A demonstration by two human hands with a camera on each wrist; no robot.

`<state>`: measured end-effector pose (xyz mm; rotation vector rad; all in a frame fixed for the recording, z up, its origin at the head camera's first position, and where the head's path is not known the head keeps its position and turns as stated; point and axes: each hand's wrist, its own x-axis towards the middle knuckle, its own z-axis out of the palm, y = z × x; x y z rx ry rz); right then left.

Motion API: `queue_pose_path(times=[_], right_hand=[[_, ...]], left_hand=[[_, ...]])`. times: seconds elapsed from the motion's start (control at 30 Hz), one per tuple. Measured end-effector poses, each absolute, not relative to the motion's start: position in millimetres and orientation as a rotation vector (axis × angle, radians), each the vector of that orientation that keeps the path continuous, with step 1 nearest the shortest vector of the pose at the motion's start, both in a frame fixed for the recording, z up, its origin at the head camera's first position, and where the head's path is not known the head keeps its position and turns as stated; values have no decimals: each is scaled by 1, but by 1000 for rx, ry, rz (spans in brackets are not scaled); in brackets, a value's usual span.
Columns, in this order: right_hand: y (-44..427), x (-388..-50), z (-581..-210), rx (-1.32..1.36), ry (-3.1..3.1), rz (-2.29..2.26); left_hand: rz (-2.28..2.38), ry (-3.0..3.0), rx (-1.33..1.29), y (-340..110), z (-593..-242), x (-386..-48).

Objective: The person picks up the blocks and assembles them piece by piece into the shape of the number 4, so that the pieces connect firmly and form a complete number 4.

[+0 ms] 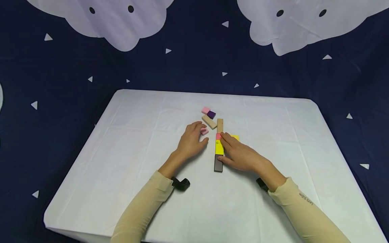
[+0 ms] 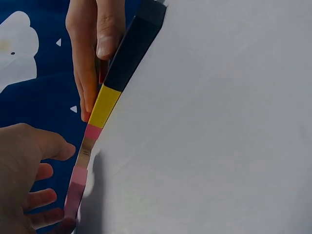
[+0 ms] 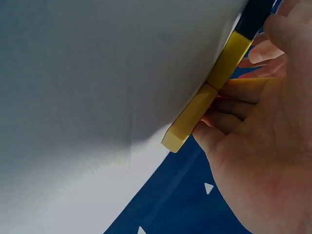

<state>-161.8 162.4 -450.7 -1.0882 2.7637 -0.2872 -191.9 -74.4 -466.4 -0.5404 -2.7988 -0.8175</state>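
In the head view a line of blocks runs away from the person: dark grey (image 1: 218,165), yellow (image 1: 218,148), pink (image 1: 218,136) and wooden (image 1: 220,125). My right hand (image 1: 241,156) lies along its right side, fingertips at the pink block and thumb at the dark one. To the left, my left hand (image 1: 190,141) has loosely bent fingers beside a separate pink block (image 1: 205,132), with a gap between thumb and fingers. The left wrist view shows the left hand (image 2: 22,178) by a pink block (image 2: 75,190); whether its fingertips touch it, I cannot tell.
Beyond my left hand lie a loose wooden block (image 1: 209,122), a purple block (image 1: 211,114) and another pink block (image 1: 205,110). Part of a yellow block (image 1: 235,137) shows behind my right hand. A white cloth covers the table (image 1: 121,141), with a dark blue curtain behind.
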Motion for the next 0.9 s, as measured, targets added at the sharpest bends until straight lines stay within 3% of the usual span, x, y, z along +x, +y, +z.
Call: queue_pose_path(times=[0.9], right_hand=[[161, -163, -449, -1053, 2782, -315]], left_hand=[[-805, -2896, -472, -75, -473, -201]])
